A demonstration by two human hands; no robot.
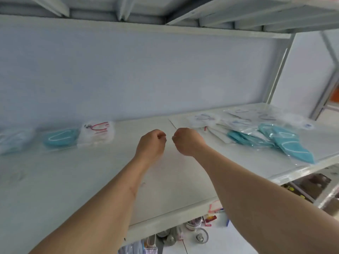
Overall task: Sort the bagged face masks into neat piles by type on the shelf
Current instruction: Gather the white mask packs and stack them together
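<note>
Head view. Both forearms reach forward over the white metal shelf board (pixel 55 189). The left hand (pixel 150 143) and the right hand (pixel 189 142) hover side by side above the middle of the board, close but apart. Fingers of both hands are curled inward toward the palms; nothing is visible in either grip.

Left group, far side of the board: a teal mask in a clear bag (pixel 59 138) lies flat. Just to its right, touching it, lies a white mask with red ear loops in a clear bag (pixel 98 133). Farther left, at the frame edge, lies a pale blue bagged mask (pixel 13 141), blurred.

Right group: a loose heap of bagged masks covers the far right of the board. White bagged masks (pixel 244 119) lie at the far side; teal bagged masks (pixel 282 142) overlap them on the near side, one reaching the shelf's front edge.

Below the shelf, assorted items (pixel 198 230) sit on the floor, too blurred to identify.
</note>
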